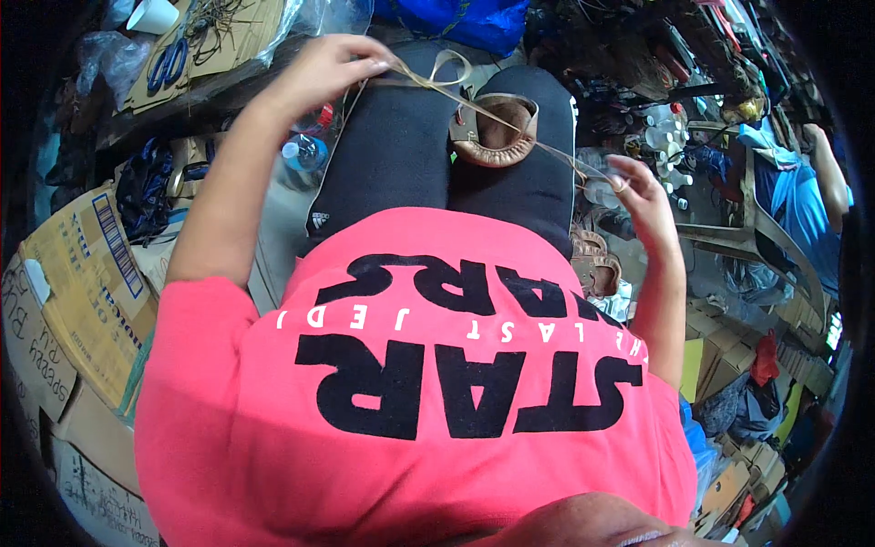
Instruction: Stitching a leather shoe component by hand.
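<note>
A thin tan lace [497, 117] stretches slantwise over my lap, with a loop standing up near its left end. My left hand [342, 66] pinches that end, held out past my left knee. Lower down on the right, my right hand [645, 202] grips the other end, its fingers closed at the tips and partly curled. Beneath the lace, a brown leather shoe upper [492, 157] with a round opening rests on my right thigh. The lace crosses over this opening; whether it is threaded through the leather I cannot tell.
Blue-handled scissors [168, 64] and a white cup [153, 15] lie on cardboard at upper left. A plastic bottle [304, 153] stands beside my left leg. More brown shoe pieces [597, 264] sit by my right hip. At far right is a person in blue [793, 196].
</note>
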Demonstrator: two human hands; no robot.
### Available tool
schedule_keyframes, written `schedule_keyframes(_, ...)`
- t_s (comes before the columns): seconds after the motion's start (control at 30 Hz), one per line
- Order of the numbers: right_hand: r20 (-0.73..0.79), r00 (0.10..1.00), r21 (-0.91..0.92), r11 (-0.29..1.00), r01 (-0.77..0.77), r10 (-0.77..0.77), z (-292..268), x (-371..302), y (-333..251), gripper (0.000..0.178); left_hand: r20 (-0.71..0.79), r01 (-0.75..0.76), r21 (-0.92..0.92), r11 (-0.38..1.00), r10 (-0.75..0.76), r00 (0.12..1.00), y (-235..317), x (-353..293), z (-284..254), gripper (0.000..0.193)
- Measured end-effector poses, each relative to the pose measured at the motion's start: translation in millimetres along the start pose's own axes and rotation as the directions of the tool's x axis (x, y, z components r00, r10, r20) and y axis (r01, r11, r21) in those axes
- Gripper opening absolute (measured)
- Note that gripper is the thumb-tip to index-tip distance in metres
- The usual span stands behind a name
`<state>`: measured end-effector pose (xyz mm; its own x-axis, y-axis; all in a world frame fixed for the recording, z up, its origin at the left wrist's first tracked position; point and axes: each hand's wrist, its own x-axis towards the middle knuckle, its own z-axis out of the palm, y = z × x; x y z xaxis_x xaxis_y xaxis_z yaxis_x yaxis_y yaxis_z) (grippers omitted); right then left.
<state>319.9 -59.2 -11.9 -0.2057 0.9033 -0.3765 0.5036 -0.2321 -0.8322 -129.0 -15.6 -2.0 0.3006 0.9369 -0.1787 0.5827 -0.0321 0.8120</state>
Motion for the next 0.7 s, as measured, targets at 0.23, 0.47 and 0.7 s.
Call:
schedule_keyframes(0.23, -0.044, 0.962, -0.128, 0.957, 0.261, -0.268, 21.8, 16.8, -60.2, 0.023, -0.142, -0.321, 0.076, 0.944, 0.329, 0.934, 38.6, 13.5, 35.9, 0.033)
schedule_keyframes(0.47, 0.373, 0.909, -0.371, 0.868, 0.331, -0.187, 54.7, 29.2, -88.4, 0.024, 0.176, -0.356, 0.044, 0.934, 0.343, 0.923, 72.5, 58.0, 116.4, 0.029)
schedule_keyframes(0.7, 0.083, 0.972, 0.119, 0.971, 0.210, -0.220, 12.4, -15.4, -77.3, 0.017, 0.319, -0.194, -0.258, 0.946, 0.273, 0.907, 66.0, 73.7, 112.3, 0.021)
